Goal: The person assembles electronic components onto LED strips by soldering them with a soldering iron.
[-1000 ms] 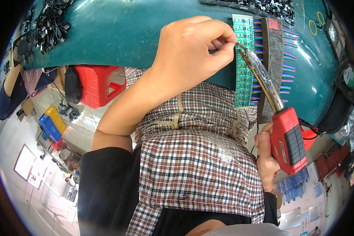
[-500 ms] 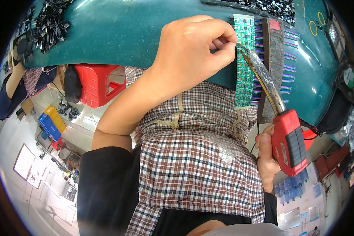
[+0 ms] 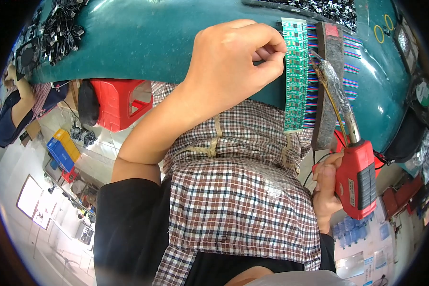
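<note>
A long green circuit board strip [image 3: 295, 76] lies on the table, with rows of small parts on it. Thin coloured wires [image 3: 311, 88] run from its right edge under a dark bar [image 3: 326, 81]. My left hand [image 3: 240, 62] is closed in a pinch at the board's left edge, near its upper part; whatever the fingertips hold is too small to make out. My right hand [image 3: 326, 186] grips the red and black handle of a soldering gun [image 3: 357, 176]. Its metal tip points up and left, over the wires just right of the board.
Bundles of black cables [image 3: 62, 33] lie at the table's far left, and a heap of small connectors [image 3: 331, 9] sits at the back. Yellow rings [image 3: 379, 34] are at the right. A red stool [image 3: 114, 102] stands below the edge. Another person's arm [image 3: 24, 97] shows far left.
The soldering gun has shifted right and slightly down, its tip moving off the board's left edge near my left fingers to over the wires. My left hand stays nearly in place.
</note>
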A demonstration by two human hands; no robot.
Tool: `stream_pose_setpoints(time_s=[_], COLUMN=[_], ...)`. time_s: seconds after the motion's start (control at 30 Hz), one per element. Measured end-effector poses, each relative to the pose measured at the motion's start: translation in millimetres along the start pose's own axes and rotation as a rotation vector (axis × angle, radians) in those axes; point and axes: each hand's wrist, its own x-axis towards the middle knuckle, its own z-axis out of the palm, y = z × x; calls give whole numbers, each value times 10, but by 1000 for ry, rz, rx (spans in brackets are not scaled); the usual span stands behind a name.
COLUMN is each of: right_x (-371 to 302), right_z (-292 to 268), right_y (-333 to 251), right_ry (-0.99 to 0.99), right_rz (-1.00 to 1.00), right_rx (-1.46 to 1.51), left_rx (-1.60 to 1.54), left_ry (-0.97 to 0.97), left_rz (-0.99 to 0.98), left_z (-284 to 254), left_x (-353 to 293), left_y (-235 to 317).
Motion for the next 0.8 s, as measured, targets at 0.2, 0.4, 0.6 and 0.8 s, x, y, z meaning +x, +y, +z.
stream_pose_setpoints(time_s=[0.2,0.4,0.6,0.8], right_x=[274,993,1104,-9], right_z=[11,-458,-842,-1996], right_y=[-12,336,508,-412], right_ry=[708,955,878,802], right_rz=[107,-113,-28,84], right_rx=[338,134,-7,-494], left_rx=[-23,-96,-74,215], left_ry=[-33,21,108,129], left_rz=[-96,-103,-127,111], left_z=[-30,-39,-172,-272], left_x=[-14,-17,19,461], left_y=[52,52,115,-35])
